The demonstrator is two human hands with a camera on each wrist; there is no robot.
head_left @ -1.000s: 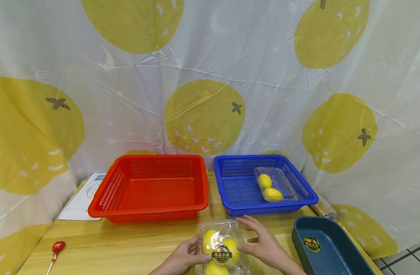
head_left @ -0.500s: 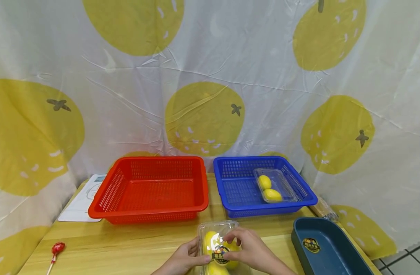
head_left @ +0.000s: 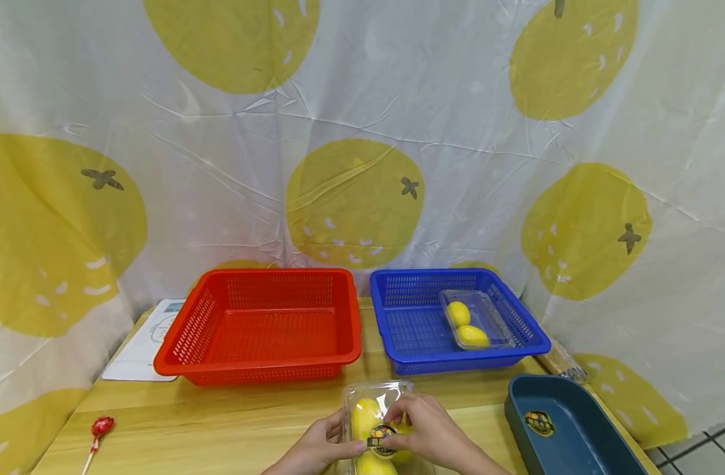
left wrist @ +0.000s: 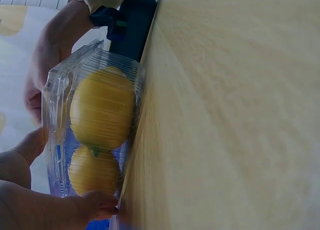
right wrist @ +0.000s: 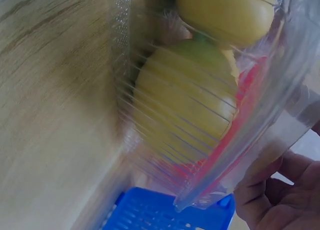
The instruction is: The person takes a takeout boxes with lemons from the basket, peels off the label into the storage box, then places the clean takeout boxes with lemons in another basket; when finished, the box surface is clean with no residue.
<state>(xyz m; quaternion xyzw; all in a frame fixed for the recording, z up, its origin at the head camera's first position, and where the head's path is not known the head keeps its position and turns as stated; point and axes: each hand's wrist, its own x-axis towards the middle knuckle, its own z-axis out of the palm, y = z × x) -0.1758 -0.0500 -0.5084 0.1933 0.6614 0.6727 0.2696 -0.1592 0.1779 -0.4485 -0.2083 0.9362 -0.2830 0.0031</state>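
Observation:
A clear plastic fruit box (head_left: 353, 394) with several lemons (head_left: 367, 417) inside stands on the table at bottom centre. Its lid bears a round black label with a wide banner (head_left: 381, 438). My left hand (head_left: 323, 443) grips the box's left side, thumb on the lid beside the banner. Bent over the lid, my right hand (head_left: 427, 429) has thumb and index tips at the label, covering its right end; I cannot tell whether they pinch it. The right wrist view shows that hand's curled fingers (right wrist: 280, 190) at the lid; ribbed plastic covers a lemon (right wrist: 185, 100) there.
A red basket (head_left: 258, 364) stands behind to the left. In the blue basket (head_left: 466, 363) lies another clear box (head_left: 493, 316) with two lemons. A dark teal tray (head_left: 576, 422) stands at right, a lollipop (head_left: 102, 425) at left, and a white sheet (head_left: 136, 356) by the red basket.
My right hand has moved left from the box's right edge onto the label, its fingers bending in. The left hand and the box have stayed in place.

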